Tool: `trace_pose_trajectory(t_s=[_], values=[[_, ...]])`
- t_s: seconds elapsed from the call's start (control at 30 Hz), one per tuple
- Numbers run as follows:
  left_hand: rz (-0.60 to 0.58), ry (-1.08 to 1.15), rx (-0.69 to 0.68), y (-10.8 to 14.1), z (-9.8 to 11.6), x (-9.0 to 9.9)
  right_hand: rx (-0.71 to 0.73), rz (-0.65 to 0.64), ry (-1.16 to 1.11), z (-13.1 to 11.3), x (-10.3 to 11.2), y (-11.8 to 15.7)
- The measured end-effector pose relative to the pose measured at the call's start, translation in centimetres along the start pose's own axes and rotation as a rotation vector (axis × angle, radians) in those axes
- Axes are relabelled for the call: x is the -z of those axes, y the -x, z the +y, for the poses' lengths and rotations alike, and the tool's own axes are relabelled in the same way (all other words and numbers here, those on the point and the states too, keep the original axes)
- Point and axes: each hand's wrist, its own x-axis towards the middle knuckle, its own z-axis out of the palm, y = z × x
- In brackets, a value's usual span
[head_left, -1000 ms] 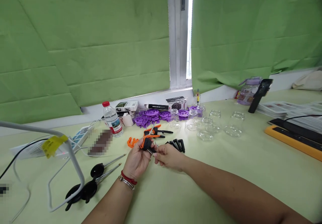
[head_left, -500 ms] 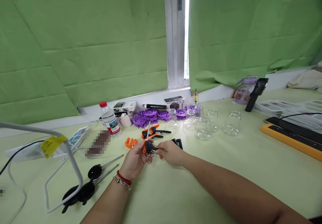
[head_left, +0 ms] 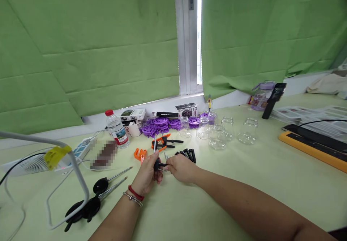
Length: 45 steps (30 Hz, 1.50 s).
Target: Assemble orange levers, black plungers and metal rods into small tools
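We are grasping the black part [head_left: 156, 165] in our left hand [head_left: 146, 171], left of the black handles [head_left: 192, 155], its orange side now turned from view, while our right hand [head_left: 181, 167] is pinching its stem [head_left: 162, 164], suggesting continued adjustment.

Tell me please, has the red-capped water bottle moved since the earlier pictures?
No, the bottle keeps its place against the window frame and the boxes beside it; the scene only slides slightly left in the picture.

Hands [head_left: 180, 167] over table [head_left: 173, 212], rods [head_left: 192, 156] just beyond, jars [head_left: 217, 143] farther right, bottle [head_left: 119, 132] left of boxes [head_left: 132, 115]
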Motion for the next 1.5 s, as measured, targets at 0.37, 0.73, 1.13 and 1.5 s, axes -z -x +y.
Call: trace_pose_trajectory(t_s=[0.37,0.73,1.13,1.5], values=[[0.105,0.093,-0.14,-0.4,0.3,0.5,-0.295,0.16,0.015,3.8,3.9,-1.4],[0.136,-0.006,-0.133,-0.6,0.0,0.7,-0.617,0.025,0.215,9.0,5.3,-1.7],[0.122,0.086,-0.184,-0.7,-0.1,1.0,-0.102,0.084,-0.036,4.9,5.1,-0.7],[0.078,0.081,-0.152,-0.1,0.6,0.6,0.144,-0.015,-0.05,1.2,2.2,0.3]])
